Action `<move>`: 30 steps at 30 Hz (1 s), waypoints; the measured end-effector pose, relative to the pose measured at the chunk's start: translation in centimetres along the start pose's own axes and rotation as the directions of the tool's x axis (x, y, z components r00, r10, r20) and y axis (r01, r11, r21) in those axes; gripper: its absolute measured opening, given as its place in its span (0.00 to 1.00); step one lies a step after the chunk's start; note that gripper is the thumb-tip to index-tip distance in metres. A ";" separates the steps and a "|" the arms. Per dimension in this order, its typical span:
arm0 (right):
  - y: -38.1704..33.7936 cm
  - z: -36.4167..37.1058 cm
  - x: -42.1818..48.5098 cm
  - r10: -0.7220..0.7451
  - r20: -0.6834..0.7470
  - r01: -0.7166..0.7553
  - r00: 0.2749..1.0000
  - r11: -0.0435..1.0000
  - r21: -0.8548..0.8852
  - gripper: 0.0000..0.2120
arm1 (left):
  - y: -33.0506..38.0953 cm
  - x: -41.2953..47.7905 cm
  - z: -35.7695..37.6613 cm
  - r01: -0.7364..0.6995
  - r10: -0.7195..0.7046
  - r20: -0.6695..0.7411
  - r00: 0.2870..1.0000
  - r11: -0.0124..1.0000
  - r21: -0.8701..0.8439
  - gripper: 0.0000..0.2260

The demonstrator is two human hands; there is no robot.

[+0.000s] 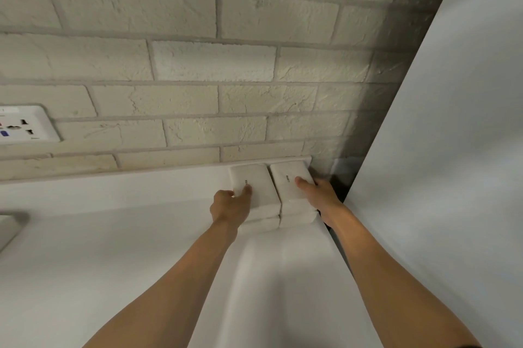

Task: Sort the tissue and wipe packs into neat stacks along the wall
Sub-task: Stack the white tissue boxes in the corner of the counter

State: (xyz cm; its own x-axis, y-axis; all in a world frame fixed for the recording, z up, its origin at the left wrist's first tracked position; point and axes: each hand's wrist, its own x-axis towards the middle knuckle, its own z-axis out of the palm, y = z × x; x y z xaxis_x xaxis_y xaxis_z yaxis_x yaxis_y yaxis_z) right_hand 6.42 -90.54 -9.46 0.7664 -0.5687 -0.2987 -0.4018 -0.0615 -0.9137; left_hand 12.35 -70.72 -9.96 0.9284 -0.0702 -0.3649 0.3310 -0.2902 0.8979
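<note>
My left hand (230,204) clasps the left stack (261,192) of white packs from its 9 o'clock side, with the thumb on the top pack and the fingers curled at its edge. My right hand (321,194) holds the right stack (291,189) from 3 o'clock, thumb on top, fingers hidden down the side. The stacks stand touching on the white counter (113,234), backed against the brick wall (198,64) at 12 o'clock, with a wall socket (25,124) well off toward 9 o'clock.
</note>
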 end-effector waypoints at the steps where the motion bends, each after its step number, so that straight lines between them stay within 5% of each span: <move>1: 0.1 0.0 0.0 0.004 0.007 -0.004 1.000 1.000 0.002 0.24 | 0.1 -0.2 0.0 0.007 -0.007 0.010 1.000 1.000 -0.005 0.21; 10: 0.0 0.1 -0.7 -0.006 0.023 0.004 1.000 0.998 0.060 0.21 | 0.0 -1.2 1.2 0.062 -0.046 0.191 0.980 0.995 -0.076 0.22; 24: 0.0 -0.2 -0.9 -0.005 0.013 0.004 1.000 0.997 0.073 0.21 | 0.9 -1.9 0.9 0.049 -0.032 0.211 0.977 0.996 -0.075 0.23; 30: -0.6 -0.5 -1.2 -0.088 -0.079 0.084 0.993 0.995 -0.050 0.23 | 1.1 -2.4 -0.2 0.057 -0.030 0.232 0.972 0.992 -0.112 0.29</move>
State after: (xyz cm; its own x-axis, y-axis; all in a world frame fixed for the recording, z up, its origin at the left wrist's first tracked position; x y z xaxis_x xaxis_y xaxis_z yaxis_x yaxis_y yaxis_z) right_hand 5.53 -90.19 -8.41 0.7569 -0.6238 -0.1949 -0.3604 -0.1496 -0.9207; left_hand 10.49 -70.72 -8.04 0.8536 -0.2812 -0.4386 0.4002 -0.1853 0.8975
